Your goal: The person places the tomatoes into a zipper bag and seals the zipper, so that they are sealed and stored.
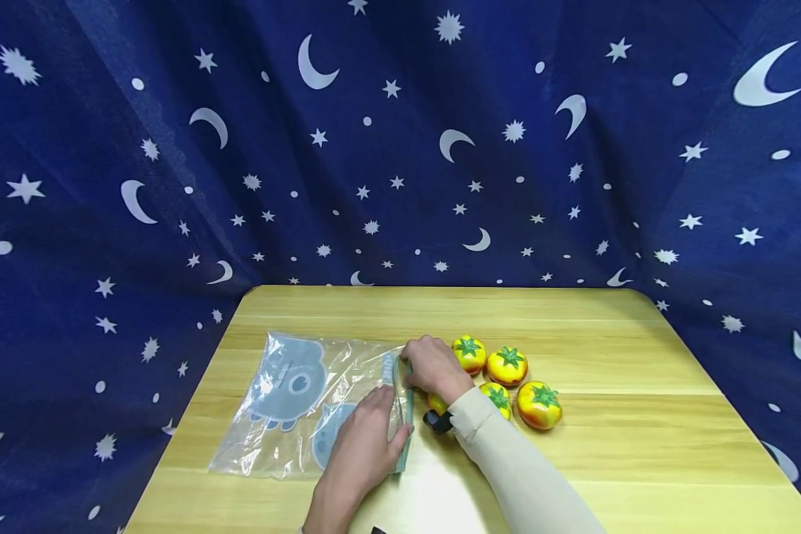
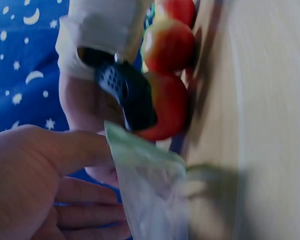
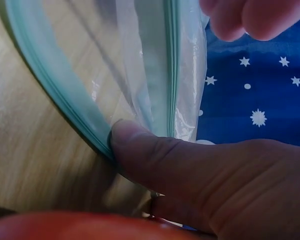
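A clear zip bag [image 1: 347, 363] printed with pale blue cartoon figures lies flat, its green zip edge on the right and its mouth parted. My right hand [image 1: 434, 367] pinches the far end of that edge; in the right wrist view its thumb [image 3: 140, 145] presses on the green zip strip [image 3: 55, 95]. Nearer the front, my left hand [image 1: 367, 437] rests at the mouth with its fingers over the bag and its thumb out across the green edge. In the left wrist view the left thumb [image 2: 85, 150] meets the green lip [image 2: 140, 150], fingers loosely extended below.
Several yellow-and-red fruits with green leafy tops, such as the rightmost fruit [image 1: 539, 406], sit right of the bag. One is partly hidden by my right wrist. Behind the wooden table [image 1: 641, 445] hangs a blue curtain [image 1: 400, 148] with moons and stars.
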Demonstrator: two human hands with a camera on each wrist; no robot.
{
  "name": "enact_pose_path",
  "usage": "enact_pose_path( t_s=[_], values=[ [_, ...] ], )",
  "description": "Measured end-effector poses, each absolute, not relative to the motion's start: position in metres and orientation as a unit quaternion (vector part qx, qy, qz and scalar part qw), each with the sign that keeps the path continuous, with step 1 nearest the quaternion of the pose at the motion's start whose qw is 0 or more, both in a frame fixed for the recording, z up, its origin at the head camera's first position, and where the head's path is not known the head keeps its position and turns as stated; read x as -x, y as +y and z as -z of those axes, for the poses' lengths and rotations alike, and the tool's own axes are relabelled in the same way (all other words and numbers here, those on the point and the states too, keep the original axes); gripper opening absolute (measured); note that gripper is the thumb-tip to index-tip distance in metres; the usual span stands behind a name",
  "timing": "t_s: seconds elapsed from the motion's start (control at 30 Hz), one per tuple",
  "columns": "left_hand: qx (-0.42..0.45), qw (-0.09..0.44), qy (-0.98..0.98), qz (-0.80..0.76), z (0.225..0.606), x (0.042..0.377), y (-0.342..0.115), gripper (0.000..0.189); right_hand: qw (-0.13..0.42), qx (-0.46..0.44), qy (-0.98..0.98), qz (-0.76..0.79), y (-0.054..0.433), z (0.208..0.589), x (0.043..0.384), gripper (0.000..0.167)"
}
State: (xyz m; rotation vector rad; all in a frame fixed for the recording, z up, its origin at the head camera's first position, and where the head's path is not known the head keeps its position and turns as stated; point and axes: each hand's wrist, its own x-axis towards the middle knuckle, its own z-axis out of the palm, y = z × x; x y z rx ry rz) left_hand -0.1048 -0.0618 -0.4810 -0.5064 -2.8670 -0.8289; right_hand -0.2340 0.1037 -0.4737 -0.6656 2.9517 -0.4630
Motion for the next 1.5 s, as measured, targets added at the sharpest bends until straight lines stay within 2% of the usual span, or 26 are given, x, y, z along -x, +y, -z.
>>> enact_pose_path(
  t_s=[0.43,0.63,0.97,1.23,1.5],
  values=[
    [0.195,0.042,-0.953,0.226,0.479,0.098,-0.051,0.06,0.047,0.215,0.964,0.152,0.104,0.473,0.234,0.023],
    [0.185,0.002,-0.957,0.223,0.478,0.098,-0.054,0.055,0.049,0.214,0.964,0.149,0.104,0.474,0.233,0.02],
    [0.148,-0.105,-0.962,0.205,0.483,0.099,-0.056,0.062,0.048,0.211,0.964,0.153,0.104,0.474,0.233,0.02],
    [0.139,-0.113,-0.958,0.223,0.489,0.1,-0.054,0.068,0.048,0.211,0.964,0.152,0.104,0.473,0.232,0.02],
    [0.148,-0.095,-0.961,0.212,0.489,0.101,-0.056,0.074,0.043,0.213,0.964,0.152,0.104,0.475,0.233,0.019]
  ],
)
